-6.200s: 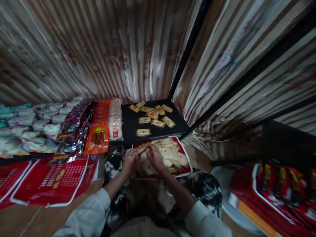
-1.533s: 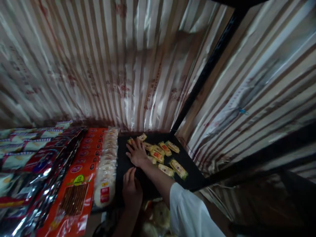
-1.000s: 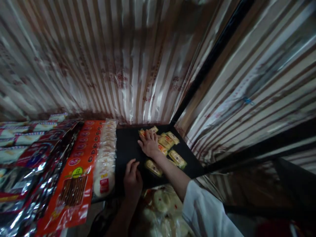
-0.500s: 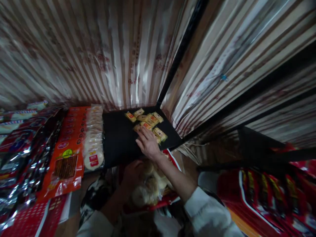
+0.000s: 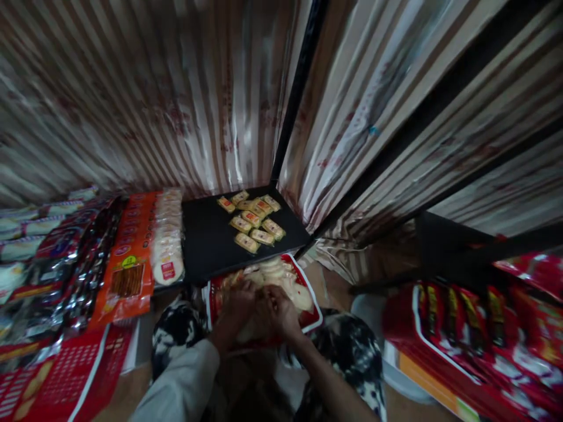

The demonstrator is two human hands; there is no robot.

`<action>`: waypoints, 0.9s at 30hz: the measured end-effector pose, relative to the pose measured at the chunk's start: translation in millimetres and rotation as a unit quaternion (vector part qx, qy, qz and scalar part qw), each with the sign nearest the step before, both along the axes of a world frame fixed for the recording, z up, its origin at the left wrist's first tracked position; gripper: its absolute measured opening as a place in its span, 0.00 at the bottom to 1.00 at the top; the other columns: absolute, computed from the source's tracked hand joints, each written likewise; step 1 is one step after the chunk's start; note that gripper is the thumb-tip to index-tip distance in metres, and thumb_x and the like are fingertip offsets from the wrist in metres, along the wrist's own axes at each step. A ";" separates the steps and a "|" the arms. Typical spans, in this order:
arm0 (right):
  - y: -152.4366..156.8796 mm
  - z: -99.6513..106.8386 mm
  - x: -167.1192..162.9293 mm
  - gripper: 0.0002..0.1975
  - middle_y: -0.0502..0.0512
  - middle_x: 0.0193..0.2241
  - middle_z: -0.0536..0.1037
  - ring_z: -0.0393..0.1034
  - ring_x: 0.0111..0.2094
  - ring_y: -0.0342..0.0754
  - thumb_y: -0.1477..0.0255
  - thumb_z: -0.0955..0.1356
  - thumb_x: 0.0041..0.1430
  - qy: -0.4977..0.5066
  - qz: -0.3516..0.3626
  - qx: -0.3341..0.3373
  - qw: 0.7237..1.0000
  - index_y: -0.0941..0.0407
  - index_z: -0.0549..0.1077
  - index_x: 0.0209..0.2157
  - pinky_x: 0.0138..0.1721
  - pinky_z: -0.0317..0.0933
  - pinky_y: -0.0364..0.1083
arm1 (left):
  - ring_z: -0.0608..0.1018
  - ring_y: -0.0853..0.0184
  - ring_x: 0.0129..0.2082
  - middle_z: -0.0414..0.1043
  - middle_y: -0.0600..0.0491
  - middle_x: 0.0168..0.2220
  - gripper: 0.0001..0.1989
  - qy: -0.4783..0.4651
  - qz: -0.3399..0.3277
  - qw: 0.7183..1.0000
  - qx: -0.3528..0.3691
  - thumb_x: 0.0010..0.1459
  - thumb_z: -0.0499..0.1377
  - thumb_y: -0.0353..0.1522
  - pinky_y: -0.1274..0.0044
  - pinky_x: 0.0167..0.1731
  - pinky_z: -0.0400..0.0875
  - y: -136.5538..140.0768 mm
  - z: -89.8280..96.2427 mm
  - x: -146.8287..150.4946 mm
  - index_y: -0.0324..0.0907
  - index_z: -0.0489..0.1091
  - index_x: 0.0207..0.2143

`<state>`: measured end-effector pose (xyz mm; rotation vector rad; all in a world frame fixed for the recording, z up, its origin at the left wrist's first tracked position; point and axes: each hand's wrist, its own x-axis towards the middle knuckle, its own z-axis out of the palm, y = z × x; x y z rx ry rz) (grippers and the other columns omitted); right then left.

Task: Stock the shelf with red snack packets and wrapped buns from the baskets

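Note:
Both hands are over a red basket with a white rim (image 5: 315, 293), low in front of my body. Inside the basket lie pale, wrapped food pieces (image 5: 295, 287). My left hand (image 5: 240, 305) is at the basket's left side with its fingers bent inward. Close beside it, my right hand (image 5: 281, 310) has its fingers curled together. What lies between the fingers is dark and blurred, so I cannot make it out. Just beyond the basket, several small yellow wrapped snack packets (image 5: 250, 218) lie scattered on a black shelf (image 5: 204, 234).
Left on the shelf are a stack of round white packs (image 5: 167, 264), orange snack bags (image 5: 127, 275) and dark shiny bags (image 5: 83, 275). A red basket (image 5: 57, 375) stands below them. At right, another basket holds red packets (image 5: 475, 316). Striped sheeting (image 5: 211, 117) and black frame bars (image 5: 292, 99) enclose the shelf.
My right hand has left the yellow packets on the shelf and moved down to the basket beside my left hand. More packets now show, spread nearer the shelf's front edge.

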<state>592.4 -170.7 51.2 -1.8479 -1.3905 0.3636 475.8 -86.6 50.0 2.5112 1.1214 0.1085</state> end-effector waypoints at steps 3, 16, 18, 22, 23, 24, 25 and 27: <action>3.2 2.2 3.6 0.14 0.61 0.38 0.76 0.72 0.41 0.52 0.73 0.59 0.59 -0.010 -0.012 0.014 1.000 0.58 0.73 0.41 0.43 0.69 0.52 | 0.74 0.58 0.49 0.71 0.45 0.51 0.19 -0.003 0.000 1.000 0.010 0.60 0.49 0.27 0.70 0.46 0.69 -2.6 8.4 -3.3 0.41 0.68 0.52; 26.5 45.4 11.6 0.13 0.56 0.30 0.79 0.72 0.31 0.49 0.67 0.65 0.55 0.145 0.099 -0.067 0.982 0.59 0.74 0.38 0.35 0.65 0.47 | 0.78 0.64 0.40 0.78 0.52 0.40 0.15 -0.240 0.034 0.963 -0.118 0.60 0.50 0.36 0.75 0.43 0.69 30.3 83.9 -36.7 0.45 0.75 0.40; 33.1 50.8 8.5 0.13 0.54 0.29 0.78 0.72 0.29 0.47 0.64 0.65 0.53 0.218 0.102 -0.065 0.968 0.58 0.73 0.37 0.33 0.65 0.45 | 0.78 0.65 0.36 0.78 0.52 0.37 0.14 -0.284 0.066 0.945 -0.148 0.58 0.52 0.38 0.76 0.39 0.70 37.3 90.5 -39.1 0.44 0.75 0.38; 45.7 62.3 0.5 0.13 0.52 0.28 0.78 0.71 0.30 0.47 0.63 0.67 0.50 0.328 0.103 -0.044 0.938 0.56 0.73 0.34 0.34 0.64 0.45 | 0.78 0.65 0.36 0.78 0.50 0.37 0.15 -0.370 0.125 0.883 -0.261 0.52 0.58 0.38 0.75 0.37 0.72 45.0 93.1 -45.9 0.40 0.72 0.40; 48.8 65.2 -1.7 0.13 0.52 0.27 0.77 0.71 0.30 0.47 0.62 0.67 0.49 0.347 0.104 -0.044 0.931 0.56 0.73 0.33 0.33 0.64 0.45 | 0.78 0.64 0.36 0.78 0.50 0.38 0.17 -0.389 0.135 0.863 -0.291 0.50 0.60 0.38 0.75 0.38 0.72 45.3 92.6 -47.8 0.40 0.71 0.41; 52.0 67.8 -3.9 0.13 0.51 0.27 0.77 0.71 0.30 0.47 0.62 0.68 0.48 0.362 0.104 -0.044 0.925 0.56 0.72 0.32 0.34 0.64 0.45 | 0.78 0.64 0.36 0.77 0.49 0.38 0.18 -0.409 0.147 0.844 -0.316 0.48 0.62 0.38 0.75 0.38 0.72 45.3 92.0 -49.6 0.40 0.70 0.42; 55.2 70.3 -6.0 0.13 0.51 0.27 0.77 0.71 0.30 0.47 0.61 0.68 0.47 0.371 0.104 -0.045 0.922 0.56 0.72 0.32 0.34 0.64 0.45 | 0.78 0.65 0.36 0.77 0.49 0.38 0.20 -0.426 0.163 0.826 -0.333 0.47 0.63 0.37 0.75 0.38 0.73 45.2 91.6 -51.4 0.40 0.69 0.43; 61.8 74.6 -10.0 0.16 0.52 0.28 0.78 0.71 0.31 0.47 0.59 0.69 0.46 0.378 0.109 -0.051 0.918 0.56 0.73 0.32 0.34 0.63 0.45 | 0.78 0.65 0.35 0.77 0.50 0.37 0.21 -0.448 0.202 0.799 -0.346 0.45 0.65 0.36 0.75 0.37 0.73 46.1 91.0 -54.5 0.40 0.69 0.42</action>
